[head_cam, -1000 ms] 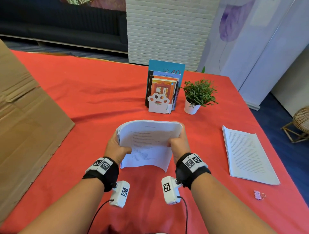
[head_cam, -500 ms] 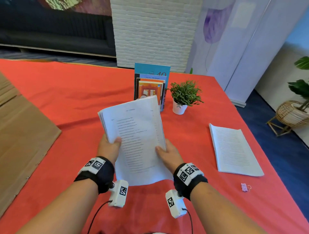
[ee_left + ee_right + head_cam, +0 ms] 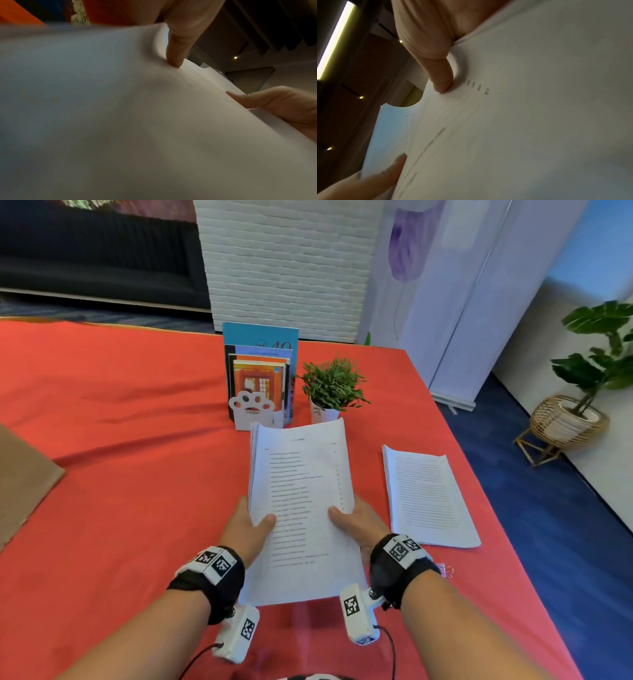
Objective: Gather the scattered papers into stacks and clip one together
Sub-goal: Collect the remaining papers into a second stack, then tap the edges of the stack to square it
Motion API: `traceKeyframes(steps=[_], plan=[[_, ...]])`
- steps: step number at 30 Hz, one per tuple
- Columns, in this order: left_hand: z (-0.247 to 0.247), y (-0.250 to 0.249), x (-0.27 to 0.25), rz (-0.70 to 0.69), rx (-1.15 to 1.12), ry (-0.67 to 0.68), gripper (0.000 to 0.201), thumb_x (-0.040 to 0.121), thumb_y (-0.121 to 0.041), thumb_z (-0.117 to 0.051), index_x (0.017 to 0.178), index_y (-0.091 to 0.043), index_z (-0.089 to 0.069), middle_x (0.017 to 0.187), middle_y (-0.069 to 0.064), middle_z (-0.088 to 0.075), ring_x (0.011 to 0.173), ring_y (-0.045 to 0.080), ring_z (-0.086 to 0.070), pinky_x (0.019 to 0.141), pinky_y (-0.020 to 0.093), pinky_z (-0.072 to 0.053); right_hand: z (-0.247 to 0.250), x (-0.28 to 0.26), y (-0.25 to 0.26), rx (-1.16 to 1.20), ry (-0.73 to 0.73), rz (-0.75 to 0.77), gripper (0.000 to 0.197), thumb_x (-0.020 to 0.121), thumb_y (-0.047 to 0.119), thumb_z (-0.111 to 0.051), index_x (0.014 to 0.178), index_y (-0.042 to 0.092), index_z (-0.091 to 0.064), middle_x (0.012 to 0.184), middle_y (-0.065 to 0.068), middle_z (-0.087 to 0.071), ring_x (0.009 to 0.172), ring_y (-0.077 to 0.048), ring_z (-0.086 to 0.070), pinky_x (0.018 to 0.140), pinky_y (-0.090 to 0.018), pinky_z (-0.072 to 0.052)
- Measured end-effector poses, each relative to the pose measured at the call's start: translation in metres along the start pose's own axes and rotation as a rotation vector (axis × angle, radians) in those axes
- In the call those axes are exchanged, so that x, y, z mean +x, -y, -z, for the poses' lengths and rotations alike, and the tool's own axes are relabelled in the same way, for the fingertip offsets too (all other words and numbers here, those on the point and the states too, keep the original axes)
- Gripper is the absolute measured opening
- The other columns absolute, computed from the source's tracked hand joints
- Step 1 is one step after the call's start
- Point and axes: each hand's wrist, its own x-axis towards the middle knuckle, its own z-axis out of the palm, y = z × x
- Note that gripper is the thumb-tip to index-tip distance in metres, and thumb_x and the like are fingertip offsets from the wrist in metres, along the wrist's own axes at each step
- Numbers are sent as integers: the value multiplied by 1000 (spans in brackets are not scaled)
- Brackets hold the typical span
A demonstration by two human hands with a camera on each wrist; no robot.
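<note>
**Both hands grip one paper stack above the red table**

Only the head view gives us the layout. The held stack (image 3: 301,508) is printed sheets, long side running away from us, lifted off the red cloth table (image 3: 137,474) and bowed slightly. Left hand (image 3: 248,527) clasps its left edge, right hand (image 3: 359,523) its right edge, each with thumb on the top page and fingers curled out of sight beneath.

The left wrist view adds what the head view hides: the left thumb (image 3: 178,54) presses a dent into the soft white sheet, with the right thumb tip (image 3: 257,100) lying flat on the far edge. The right wrist view shows the right thumb (image 3: 443,75) pressing beside blurred lines of print, the left thumb (image 3: 390,171) lower down. Neither wrist view shows the table.

Counts: two paper stacks, two hands, one clip. The second stack (image 3: 428,494) lies flat on the cloth, just right of the right fingers and apart from them. The pink binder clip (image 3: 445,570), small with wire handles, peeks out just beyond the right wristband, mostly hidden.

Past the fingertips we see a white paw-shaped bookend (image 3: 253,409) with upright books (image 3: 260,364), and one small potted plant (image 3: 330,390) in a white pot. Brown cardboard (image 3: 24,481) sits far to the left of the left fingers.
</note>
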Motion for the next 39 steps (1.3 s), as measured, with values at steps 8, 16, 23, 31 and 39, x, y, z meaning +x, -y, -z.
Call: traceKeyframes(steps=[8, 16, 23, 31, 39], plan=[[-50, -5, -3, 55, 108, -152, 25, 88, -8, -56, 113, -7, -55, 113, 10, -64, 97, 24, -60, 89, 32, -45, 88, 16, -18, -185, -319, -95, 25, 86, 7, -53, 105, 22, -57, 93, -11, -68, 82, -29, -67, 66, -34, -56], [-68, 5, -19, 152, 102, -212, 22, 89, -9, -55, 111, -9, -55, 98, 1, -59, 91, 22, -57, 81, 29, -42, 237, 30, -61, -606, -570, -306, 44, 86, 13, -53, 130, 12, -54, 131, -18, -54, 113, -34, -56, 98, -35, -42], [-68, 18, -25, 235, 91, -211, 34, 87, -10, -58, 121, -8, -55, 109, 7, -64, 94, 24, -58, 87, 32, -44, 273, 36, -83, -652, -624, -585, 66, 84, 10, -56, 144, 7, -26, 143, -26, -38, 130, -43, -41, 106, -47, -34], [-67, 18, -30, 296, -25, -230, 33, 88, -11, -58, 120, -7, -55, 103, 6, -60, 91, 24, -57, 84, 31, -42, 255, 38, -79, -268, -588, -494, 24, 87, -10, -45, 107, -1, -54, 109, -22, -58, 77, -35, -60, 66, -39, -60], [-58, 13, -9, 274, -153, -191, 41, 85, -20, -63, 124, -13, -53, 118, 11, -64, 103, 32, -62, 96, 49, -47, 170, 21, -34, -195, -504, -160, 25, 81, -11, -39, 83, 6, -56, 78, -12, -59, 36, -13, -60, 30, -18, -46]])
